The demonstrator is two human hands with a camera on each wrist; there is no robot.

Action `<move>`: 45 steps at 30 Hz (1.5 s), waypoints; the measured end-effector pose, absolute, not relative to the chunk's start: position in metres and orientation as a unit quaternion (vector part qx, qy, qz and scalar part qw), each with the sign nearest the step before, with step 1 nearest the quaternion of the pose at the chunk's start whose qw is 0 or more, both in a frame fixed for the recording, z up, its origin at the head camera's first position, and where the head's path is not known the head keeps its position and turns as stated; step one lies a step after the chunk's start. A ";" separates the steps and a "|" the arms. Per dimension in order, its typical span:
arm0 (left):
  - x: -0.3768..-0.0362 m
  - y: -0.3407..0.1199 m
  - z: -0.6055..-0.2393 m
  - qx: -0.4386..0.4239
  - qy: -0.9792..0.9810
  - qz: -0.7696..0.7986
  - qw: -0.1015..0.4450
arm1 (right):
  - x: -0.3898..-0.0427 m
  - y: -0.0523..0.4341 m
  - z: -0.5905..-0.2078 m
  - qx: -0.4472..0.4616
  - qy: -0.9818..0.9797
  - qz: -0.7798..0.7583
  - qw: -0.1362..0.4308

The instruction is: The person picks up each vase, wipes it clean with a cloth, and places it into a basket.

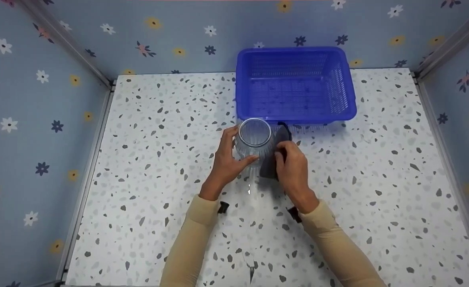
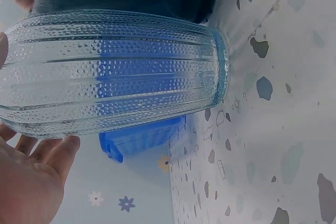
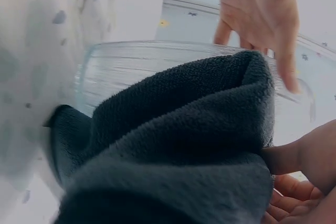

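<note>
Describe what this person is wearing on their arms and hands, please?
Both arms are covered by long, close-fitting beige sleeves that end at the wrists. A small black strap or clip sits at the left wrist and another at the right. The left hand and right hand are bare: no gloves; no rings visible.

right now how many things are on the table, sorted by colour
clear: 1, the ribbed glass vase, held by the left hand
dark grey: 1, the cloth, pressed to the vase by the right hand
blue: 1, the plastic basket
total: 3
</note>
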State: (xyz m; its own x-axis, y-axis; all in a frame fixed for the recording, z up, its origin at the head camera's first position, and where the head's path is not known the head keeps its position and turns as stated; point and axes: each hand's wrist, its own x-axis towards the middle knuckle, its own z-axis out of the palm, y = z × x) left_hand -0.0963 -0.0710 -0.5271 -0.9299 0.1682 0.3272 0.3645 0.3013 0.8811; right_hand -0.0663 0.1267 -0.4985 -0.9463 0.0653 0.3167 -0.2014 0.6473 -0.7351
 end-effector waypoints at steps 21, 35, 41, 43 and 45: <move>-0.095 -0.072 -0.528 -0.164 -0.808 -0.560 0.083 | -0.076 0.132 -0.534 0.027 -0.892 0.444 0.080; -0.096 -0.072 -0.527 -0.160 -0.804 -0.567 0.081 | -0.075 0.129 -0.471 0.048 -0.865 0.474 0.159; -0.096 -0.072 -0.528 -0.160 -0.810 -0.559 0.079 | -0.075 0.124 -0.460 0.060 -0.865 0.463 0.181; -0.095 -0.072 -0.528 -0.159 -0.809 -0.560 0.078 | -0.076 0.124 -0.459 0.061 -0.866 0.461 0.181; -0.095 -0.072 -0.527 -0.159 -0.810 -0.560 0.072 | -0.075 0.124 -0.459 0.061 -0.867 0.461 0.179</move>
